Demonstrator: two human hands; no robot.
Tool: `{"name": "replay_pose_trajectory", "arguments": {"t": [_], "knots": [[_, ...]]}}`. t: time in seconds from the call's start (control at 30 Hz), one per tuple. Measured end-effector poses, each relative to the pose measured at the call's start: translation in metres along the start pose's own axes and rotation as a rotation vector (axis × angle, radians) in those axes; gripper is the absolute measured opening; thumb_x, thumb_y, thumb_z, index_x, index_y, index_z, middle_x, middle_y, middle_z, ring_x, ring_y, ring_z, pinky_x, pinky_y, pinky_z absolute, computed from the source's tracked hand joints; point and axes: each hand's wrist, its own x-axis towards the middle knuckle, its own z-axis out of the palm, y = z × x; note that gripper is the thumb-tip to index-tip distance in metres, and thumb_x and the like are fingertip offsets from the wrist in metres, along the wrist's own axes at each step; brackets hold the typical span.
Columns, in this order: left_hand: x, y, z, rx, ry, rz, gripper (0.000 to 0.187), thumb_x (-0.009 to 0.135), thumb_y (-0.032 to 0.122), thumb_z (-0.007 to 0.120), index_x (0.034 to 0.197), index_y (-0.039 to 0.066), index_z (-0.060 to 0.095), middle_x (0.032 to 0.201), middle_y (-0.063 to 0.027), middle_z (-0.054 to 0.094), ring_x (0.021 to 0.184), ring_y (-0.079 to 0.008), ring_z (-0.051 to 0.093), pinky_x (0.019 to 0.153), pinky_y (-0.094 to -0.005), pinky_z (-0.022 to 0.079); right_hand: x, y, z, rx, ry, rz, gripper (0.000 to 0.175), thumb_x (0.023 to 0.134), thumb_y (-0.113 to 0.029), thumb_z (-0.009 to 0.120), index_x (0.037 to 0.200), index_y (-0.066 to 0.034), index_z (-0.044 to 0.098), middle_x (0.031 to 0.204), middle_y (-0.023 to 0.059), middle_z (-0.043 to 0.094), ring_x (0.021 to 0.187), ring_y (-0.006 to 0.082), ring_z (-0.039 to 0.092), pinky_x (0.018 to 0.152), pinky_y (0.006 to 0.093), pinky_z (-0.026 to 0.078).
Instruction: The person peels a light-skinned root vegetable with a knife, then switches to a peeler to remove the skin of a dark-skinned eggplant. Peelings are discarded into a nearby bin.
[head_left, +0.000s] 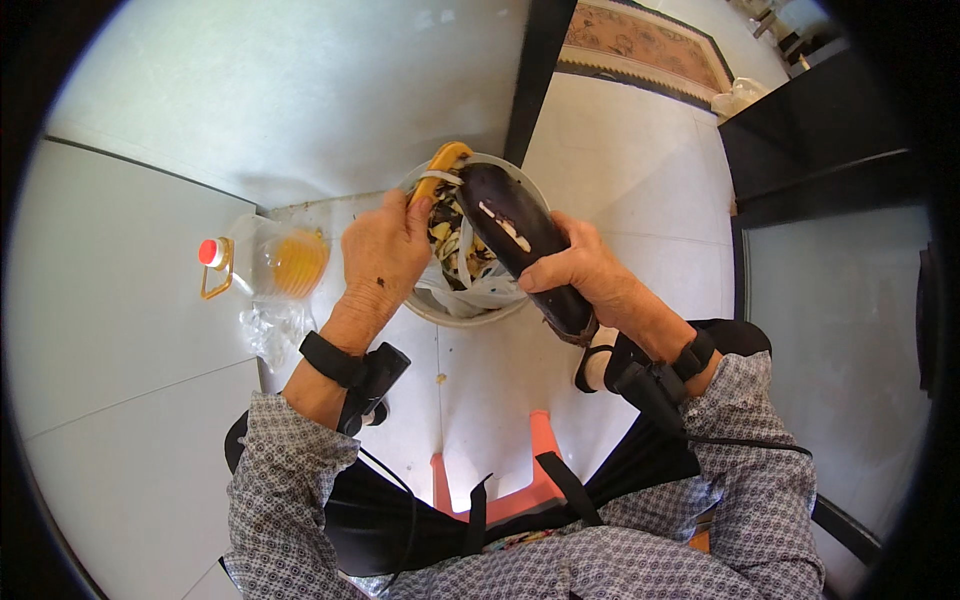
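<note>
My left hand (386, 244) is closed around the yellow handle of a peeler (442, 171), probably a vegetable peeler, whose pale strip lies by the far end of a large dark purple eggplant (491, 210). The eggplant is held in my right hand (574, 262), thumb on its upper side, its stem end tilted down towards me. Narrow pale patches show on its skin. Below both hands stands a round white bin (471, 322) with a plastic bag (487, 292) as liner and peelings (448, 244) inside.
On the floor at the left are a clear bottle of yellow oil (292, 259) with a red cap and a crumpled plastic bag (277, 330). A pale wall panel rises behind the bin. A coral-red stool (517, 502) is beneath me. Dark-framed cabinets (825, 277) stand at the right; a patterned mat (645, 45) lies beyond.
</note>
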Motion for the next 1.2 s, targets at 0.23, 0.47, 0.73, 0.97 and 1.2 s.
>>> {"name": "replay_pose_trajectory", "arguments": {"t": [0.23, 0.47, 0.73, 0.97, 1.2], "knots": [[-0.004, 0.017, -0.013, -0.179, -0.009, -0.009, 0.033, 0.097, 0.032, 0.057, 0.082, 0.003, 0.056, 0.065, -0.0209, 0.061, 0.066, -0.0443, 0.06, 0.058, -0.0523, 0.044, 0.005, -0.003, -0.004, 0.05, 0.032, 0.076, 0.062, 0.062, -0.013, 0.076, 0.115, 0.009, 0.055, 0.099, 0.0154, 0.063, 0.087, 0.0223, 0.063, 0.078, 0.0318, 0.051], [-0.029, 0.052, -0.017, -0.368, -0.151, 0.224, 0.023, 0.095, 0.024, 0.061, 0.084, 0.005, 0.054, 0.06, -0.0162, 0.059, 0.059, -0.0415, 0.059, 0.052, -0.0489, 0.044, 0.008, -0.004, 0.004, 0.026, 0.01, 0.051, 0.061, 0.063, -0.009, 0.076, 0.117, 0.007, 0.055, 0.099, 0.0125, 0.064, 0.09, 0.0202, 0.062, 0.08, 0.0321, 0.051], [-0.024, 0.038, -0.004, -0.251, -0.062, 0.2, 0.027, 0.097, 0.026, 0.06, 0.083, 0.003, 0.054, 0.064, -0.0198, 0.058, 0.061, -0.0433, 0.058, 0.052, -0.0477, 0.042, 0.008, -0.005, 0.007, -0.1, 0.109, -0.034, 0.061, 0.061, -0.011, 0.076, 0.116, 0.0075, 0.056, 0.102, 0.0128, 0.064, 0.091, 0.0204, 0.061, 0.084, 0.0309, 0.05], [0.002, 0.001, -0.004, -0.049, -0.013, -0.003, 0.029, 0.097, 0.029, 0.056, 0.085, 0.003, 0.057, 0.066, -0.019, 0.062, 0.065, -0.0439, 0.06, 0.056, -0.0525, 0.044, 0.003, -0.002, 0.005, -0.112, 0.078, -0.038, 0.06, 0.061, -0.016, 0.075, 0.113, 0.0073, 0.056, 0.094, 0.0115, 0.061, 0.083, 0.0185, 0.058, 0.073, 0.0291, 0.05], [-0.005, 0.015, 0.003, 0.145, -0.004, 0.009, 0.029, 0.097, 0.027, 0.057, 0.082, 0.002, 0.057, 0.067, -0.0199, 0.062, 0.069, -0.0436, 0.062, 0.061, -0.0526, 0.046, 0.004, -0.007, -0.002, 0.191, 0.087, 0.094, 0.048, 0.065, -0.01, 0.075, 0.108, 0.0047, 0.058, 0.093, 0.0109, 0.063, 0.082, 0.0183, 0.061, 0.072, 0.0315, 0.051]]}}
